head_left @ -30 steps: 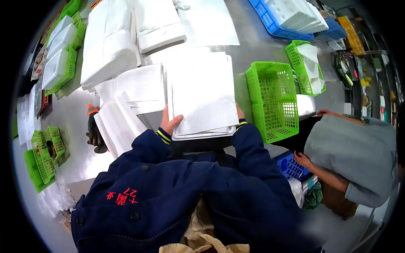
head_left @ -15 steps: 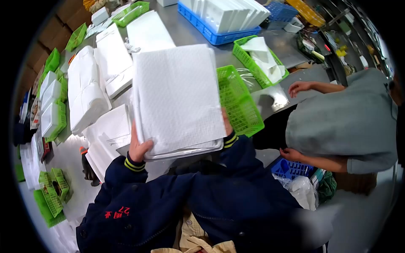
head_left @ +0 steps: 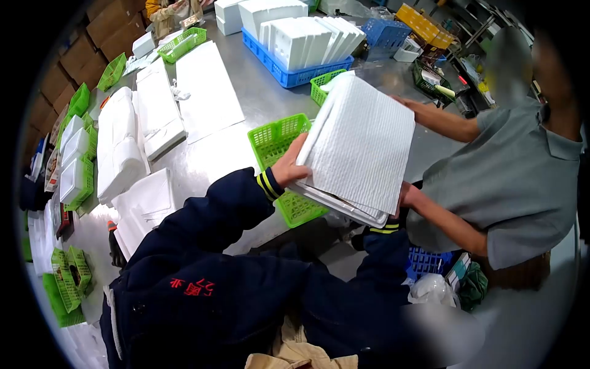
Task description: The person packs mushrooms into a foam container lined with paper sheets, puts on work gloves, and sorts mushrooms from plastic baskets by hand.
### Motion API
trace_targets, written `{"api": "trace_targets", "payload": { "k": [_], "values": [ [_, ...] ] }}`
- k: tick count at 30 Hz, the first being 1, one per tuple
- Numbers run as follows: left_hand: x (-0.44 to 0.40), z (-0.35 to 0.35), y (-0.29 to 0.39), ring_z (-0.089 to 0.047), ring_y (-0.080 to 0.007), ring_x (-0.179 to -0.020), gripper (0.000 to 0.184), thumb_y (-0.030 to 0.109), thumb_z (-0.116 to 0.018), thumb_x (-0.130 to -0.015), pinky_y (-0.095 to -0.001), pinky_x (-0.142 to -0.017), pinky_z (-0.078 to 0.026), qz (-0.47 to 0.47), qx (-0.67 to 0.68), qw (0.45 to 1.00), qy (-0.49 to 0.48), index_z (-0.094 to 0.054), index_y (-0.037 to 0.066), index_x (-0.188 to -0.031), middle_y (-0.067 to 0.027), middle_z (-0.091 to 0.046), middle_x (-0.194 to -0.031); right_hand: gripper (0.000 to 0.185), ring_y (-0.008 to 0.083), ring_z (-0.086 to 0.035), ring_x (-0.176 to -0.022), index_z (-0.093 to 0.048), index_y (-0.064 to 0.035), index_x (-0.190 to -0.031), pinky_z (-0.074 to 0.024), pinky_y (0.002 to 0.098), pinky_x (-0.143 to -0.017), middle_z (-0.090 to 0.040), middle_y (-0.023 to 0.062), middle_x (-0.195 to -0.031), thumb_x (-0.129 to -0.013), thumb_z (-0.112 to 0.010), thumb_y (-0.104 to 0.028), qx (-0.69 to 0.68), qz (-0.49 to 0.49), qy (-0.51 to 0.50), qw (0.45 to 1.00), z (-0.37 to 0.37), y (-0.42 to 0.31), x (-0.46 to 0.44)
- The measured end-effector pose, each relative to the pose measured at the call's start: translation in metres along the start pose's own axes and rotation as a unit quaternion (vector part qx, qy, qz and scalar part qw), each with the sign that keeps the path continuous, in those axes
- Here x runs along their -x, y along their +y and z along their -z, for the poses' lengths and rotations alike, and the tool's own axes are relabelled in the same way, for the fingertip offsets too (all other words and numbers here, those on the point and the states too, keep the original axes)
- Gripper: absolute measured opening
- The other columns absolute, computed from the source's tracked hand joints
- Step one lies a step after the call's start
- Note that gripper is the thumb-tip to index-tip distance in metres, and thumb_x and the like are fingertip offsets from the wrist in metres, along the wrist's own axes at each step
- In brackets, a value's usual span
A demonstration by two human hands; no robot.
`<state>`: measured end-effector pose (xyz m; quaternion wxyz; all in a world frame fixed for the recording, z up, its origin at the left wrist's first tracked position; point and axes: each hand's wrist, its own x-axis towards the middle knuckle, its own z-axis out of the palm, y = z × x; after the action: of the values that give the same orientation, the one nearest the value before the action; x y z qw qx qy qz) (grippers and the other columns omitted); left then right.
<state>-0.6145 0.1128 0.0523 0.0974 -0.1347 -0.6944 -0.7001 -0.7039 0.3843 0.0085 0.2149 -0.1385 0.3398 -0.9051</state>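
Note:
A tilted stack of white textured sheets (head_left: pixel 362 144), with a white tray edge beneath it, is held up over the table's right side. My left hand (head_left: pixel 291 165) grips the stack's left edge, thumb on top. Around the lower right corner, my right hand (head_left: pixel 393 216) is mostly hidden under the stack beside the co-worker's hand. The co-worker, in a grey shirt (head_left: pixel 491 178), has both hands at the stack's right edge. Partly behind the stack and my left hand is a green basket (head_left: pixel 270 138).
White sheets (head_left: pixel 206 92) and a folded white bundle (head_left: pixel 117 141) lie on the metal table (head_left: pixel 215 157). A blue crate (head_left: pixel 301 77) holds white foam pieces. Green baskets with white boxes (head_left: pixel 77 178) line the left. A dark glove (head_left: pixel 115 243) lies near the front left.
The stack has moved up and to the right in my hands, from in front of me to the co-worker. The co-worker's hands have reached it. The view has turned right.

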Motion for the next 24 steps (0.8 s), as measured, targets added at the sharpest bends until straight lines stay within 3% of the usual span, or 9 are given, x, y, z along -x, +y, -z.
{"api": "trace_targets", "payload": {
  "k": [10, 13, 14, 16, 17, 20, 21, 22, 24],
  "values": [
    [-0.078, -0.045, -0.001, -0.033, -0.0190, -0.116, 0.078, 0.028, -0.058, -0.070, -0.0293, -0.097, -0.025, 0.107, 0.078, 0.991, -0.019, -0.021, -0.001, -0.131, -0.0121, -0.034, -0.127, 0.049, 0.0245, -0.046, -0.107, -0.042, -0.0068, -0.120, -0.0397, 0.0394, -0.089, -0.047, 0.0089, -0.120, -0.086, -0.040, -0.042, 0.013, 0.052, 0.031, 0.998, 0.049, -0.040, -0.002],
    [-0.101, -0.069, -0.011, -0.030, -0.0247, -0.121, 0.082, 0.029, -0.060, -0.075, -0.0315, -0.099, -0.025, 0.056, 0.105, 0.993, -0.015, -0.012, -0.006, -0.132, -0.0206, -0.025, -0.134, 0.049, 0.0249, -0.046, -0.108, -0.042, -0.0072, -0.120, -0.0398, 0.0402, -0.089, -0.046, 0.0089, -0.121, -0.086, -0.041, -0.043, 0.038, 0.072, 0.055, 0.995, 0.075, -0.067, -0.008],
    [-0.107, -0.073, -0.023, -0.027, -0.0257, -0.123, 0.081, 0.027, -0.058, -0.078, -0.0331, -0.100, -0.023, 0.021, 0.083, 0.996, -0.002, -0.008, -0.004, -0.133, -0.0214, -0.021, -0.135, 0.049, 0.0251, -0.046, -0.108, -0.042, -0.0073, -0.120, -0.0398, 0.0405, -0.089, -0.046, 0.0089, -0.121, -0.085, -0.041, -0.043, 0.052, 0.069, 0.093, 0.992, 0.086, -0.073, -0.008],
    [-0.110, -0.082, -0.008, -0.042, -0.0242, -0.113, 0.078, 0.025, -0.057, -0.079, -0.0325, -0.092, -0.034, 0.048, 0.121, 0.991, 0.011, -0.007, -0.001, -0.134, -0.0210, -0.036, -0.126, 0.057, 0.0232, -0.043, -0.111, -0.033, -0.0192, -0.124, -0.0327, 0.0421, -0.089, -0.044, 0.0046, -0.122, -0.079, -0.046, -0.052, 0.010, 0.078, 0.410, 0.909, 0.065, -0.063, 0.006],
    [-0.116, -0.079, 0.002, -0.042, -0.0242, -0.113, 0.078, 0.025, -0.057, -0.079, -0.0325, -0.092, -0.034, 0.044, 0.119, 0.992, 0.009, -0.007, -0.001, -0.134, -0.0210, -0.036, -0.126, 0.060, 0.0230, -0.044, -0.108, -0.031, -0.0211, -0.123, -0.0300, 0.0426, -0.091, -0.045, 0.0029, -0.120, -0.076, -0.048, -0.054, -0.002, 0.062, 0.427, 0.902, 0.065, -0.058, 0.008],
    [-0.139, -0.067, 0.022, -0.061, -0.0153, -0.074, 0.073, 0.017, -0.057, -0.080, -0.0222, -0.057, -0.043, 0.105, 0.100, 0.989, -0.026, -0.011, 0.004, -0.134, -0.0115, -0.061, -0.089, 0.047, 0.0194, -0.050, -0.097, -0.041, -0.0201, -0.115, -0.0399, 0.0355, -0.072, -0.051, 0.0002, -0.112, -0.077, -0.050, -0.047, -0.002, -0.003, 0.433, 0.901, 0.076, -0.024, 0.015],
    [-0.143, -0.062, 0.034, -0.060, -0.0154, -0.075, 0.072, 0.016, -0.057, -0.080, -0.0215, -0.057, -0.043, 0.110, 0.093, 0.989, -0.033, -0.011, 0.003, -0.134, -0.0113, -0.060, -0.088, 0.036, 0.0165, -0.056, -0.082, -0.047, -0.0160, -0.106, -0.0424, 0.0300, -0.061, -0.058, -0.0003, -0.098, -0.079, -0.052, -0.039, -0.038, -0.079, 0.416, 0.905, 0.101, -0.010, 0.010],
    [-0.144, -0.057, 0.047, -0.060, -0.0156, -0.076, 0.071, 0.015, -0.056, -0.080, -0.0208, -0.057, -0.043, 0.117, 0.088, 0.988, -0.040, -0.012, 0.003, -0.134, -0.0111, -0.060, -0.087, 0.018, 0.0184, -0.055, -0.069, -0.054, -0.0123, -0.088, -0.0419, 0.0274, -0.050, -0.059, 0.0033, -0.081, -0.078, -0.058, -0.027, -0.030, -0.004, 0.379, 0.925, 0.077, 0.002, 0.018],
    [-0.133, -0.046, 0.056, -0.060, -0.0142, -0.076, 0.060, 0.013, -0.054, -0.081, -0.0206, -0.059, -0.043, 0.105, 0.074, 0.990, -0.062, -0.022, 0.002, -0.131, -0.0116, -0.061, -0.089, 0.008, 0.0174, -0.054, -0.058, -0.054, -0.0095, -0.083, -0.0403, 0.0265, -0.045, -0.057, 0.0053, -0.070, -0.079, -0.057, -0.016, 0.073, 0.029, 0.306, 0.949, 0.059, 0.026, 0.027]
  ]
}}
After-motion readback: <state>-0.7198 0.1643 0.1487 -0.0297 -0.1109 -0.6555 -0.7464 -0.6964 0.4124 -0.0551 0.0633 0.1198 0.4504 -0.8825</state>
